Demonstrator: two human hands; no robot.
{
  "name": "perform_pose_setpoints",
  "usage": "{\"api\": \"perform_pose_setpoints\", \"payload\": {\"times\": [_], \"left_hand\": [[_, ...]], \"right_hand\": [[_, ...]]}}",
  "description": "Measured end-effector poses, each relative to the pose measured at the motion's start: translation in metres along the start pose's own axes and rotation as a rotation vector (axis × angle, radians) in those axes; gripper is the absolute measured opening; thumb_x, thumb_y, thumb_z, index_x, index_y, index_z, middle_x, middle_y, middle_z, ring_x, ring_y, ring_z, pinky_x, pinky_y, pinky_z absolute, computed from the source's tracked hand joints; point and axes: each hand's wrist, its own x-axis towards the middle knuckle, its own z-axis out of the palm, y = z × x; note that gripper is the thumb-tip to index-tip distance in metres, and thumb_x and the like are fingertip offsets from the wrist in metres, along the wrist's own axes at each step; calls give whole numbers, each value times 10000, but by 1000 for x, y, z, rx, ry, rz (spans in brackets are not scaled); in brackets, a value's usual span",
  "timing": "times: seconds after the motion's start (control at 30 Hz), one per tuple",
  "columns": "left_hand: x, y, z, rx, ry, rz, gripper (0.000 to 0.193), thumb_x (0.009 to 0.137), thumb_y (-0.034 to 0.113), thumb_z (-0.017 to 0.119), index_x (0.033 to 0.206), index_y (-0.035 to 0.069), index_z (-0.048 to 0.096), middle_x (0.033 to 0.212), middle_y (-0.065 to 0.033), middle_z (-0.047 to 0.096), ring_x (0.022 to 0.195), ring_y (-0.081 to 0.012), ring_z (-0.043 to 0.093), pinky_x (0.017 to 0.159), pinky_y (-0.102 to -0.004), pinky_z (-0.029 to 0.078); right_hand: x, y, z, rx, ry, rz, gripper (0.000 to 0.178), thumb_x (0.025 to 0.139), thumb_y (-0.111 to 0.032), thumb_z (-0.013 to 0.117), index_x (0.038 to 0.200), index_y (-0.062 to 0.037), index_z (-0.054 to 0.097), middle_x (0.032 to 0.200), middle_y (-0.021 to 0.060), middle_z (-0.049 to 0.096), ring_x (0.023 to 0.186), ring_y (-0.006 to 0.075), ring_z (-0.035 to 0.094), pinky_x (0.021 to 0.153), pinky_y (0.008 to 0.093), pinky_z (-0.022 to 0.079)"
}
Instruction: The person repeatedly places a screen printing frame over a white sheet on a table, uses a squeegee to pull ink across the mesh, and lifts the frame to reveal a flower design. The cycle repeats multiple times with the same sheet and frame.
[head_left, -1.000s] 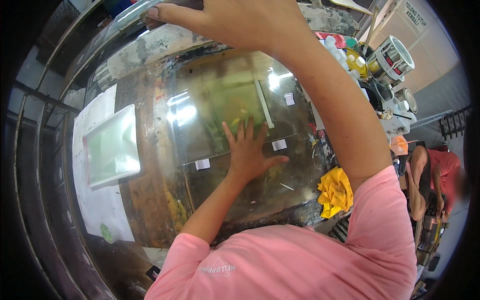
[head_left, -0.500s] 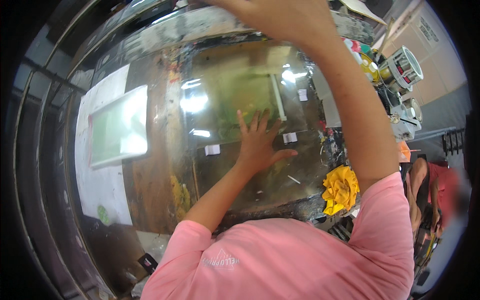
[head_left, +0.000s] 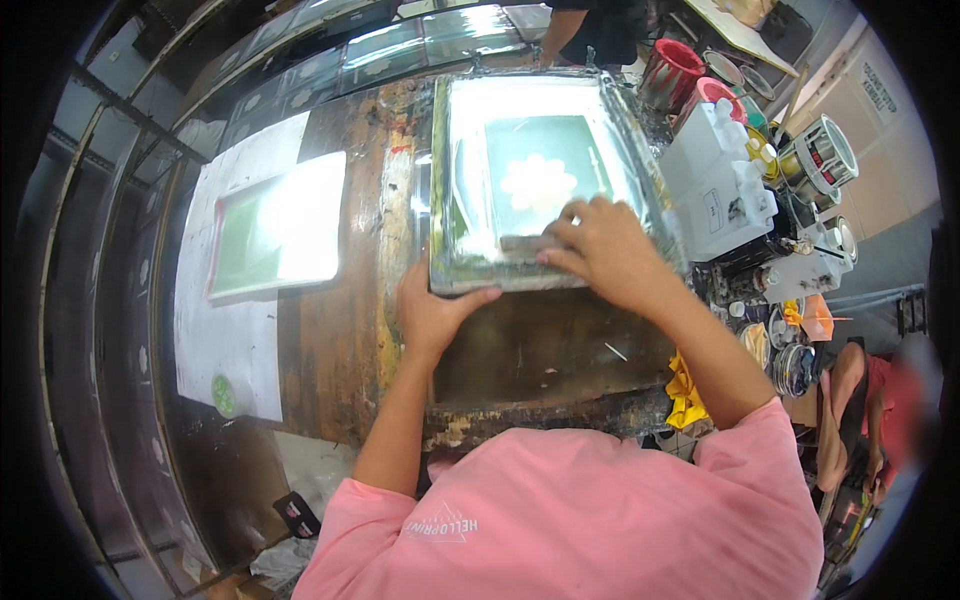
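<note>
A screen printing frame (head_left: 443, 190) lies flat on the table, its pale mesh showing a white flower shape inside a greenish rectangle. My left hand (head_left: 428, 305) is closed round its near left corner, thumb along the front edge. In my closed right hand (head_left: 606, 250) is a short brownish squeegee (head_left: 528, 243), resting on the near part of the mesh just below the flower. My fingers hide the squeegee's right end.
A stack of clear-covered sheets (head_left: 280, 235) lies on white paper at the left. Paint cans (head_left: 672, 75), white jugs (head_left: 715, 190) and a yellow cloth (head_left: 686, 392) line the right side. Metal racks (head_left: 100, 300) stand far left. Other people are at the far edge and lower right.
The printing frame now covers the glassy surface where my left hand lay spread. My left hand has moved to its corner. My right arm has come down from the far side, holding a squeegee.
</note>
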Motion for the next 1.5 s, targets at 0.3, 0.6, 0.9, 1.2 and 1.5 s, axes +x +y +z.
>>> {"api": "perform_pose_setpoints", "payload": {"times": [0.3, 0.6, 0.9, 1.2, 1.5], "left_hand": [[-16, -48, 27, 433, 96, 108, 1163, 500, 811, 915, 1423, 135, 708, 1106, -85, 595, 1132, -279, 532, 1075, -511, 279], [-16, -42, 21, 399, 130, 137, 1205, 475, 804, 923, 1451, 133, 700, 1107, -65, 585, 1095, -259, 550, 1066, -503, 265], [-16, -48, 22, 262, 145, 227, 1276, 596, 768, 905, 1537, -22, 563, 843, -48, 601, 880, -220, 569, 956, -433, 349], [-18, -53, 26, 246, 175, 258, 1213, 660, 772, 874, 1512, -38, 575, 876, -97, 648, 848, -261, 589, 967, -451, 376], [-2, -2, 14, -544, 118, 42, 942, 822, 223, 977, 1552, -94, 473, 1373, -191, 681, 1292, -227, 648, 1064, -374, 549]], "right_hand": [[-27, -2, 77, 42, 19, 52, 377, 913, -421, 793, 1093, -102, 700, 996, 96, 687, 944, 321, 670, 754, 455, 579], [146, 128, 94, -33, -38, 86, 497, 1009, -589, 630, 1102, -115, 747, 1040, 124, 740, 1004, 352, 715, 823, 498, 581], [180, 166, 100, -147, 7, 100, 427, 1031, -557, 615, 1150, -164, 730, 1003, 120, 730, 1016, 352, 718, 808, 527, 589], [43, 56, 74, -101, -44, 45, 395, 1039, -525, 623, 1038, -136, 689, 984, 127, 683, 932, 331, 689, 712, 504, 584], [10, -15, -19, -82, 92, 45, 371, 974, -407, 716, 1063, -48, 688, 952, 119, 683, 953, 337, 668, 893, 525, 544]]}}
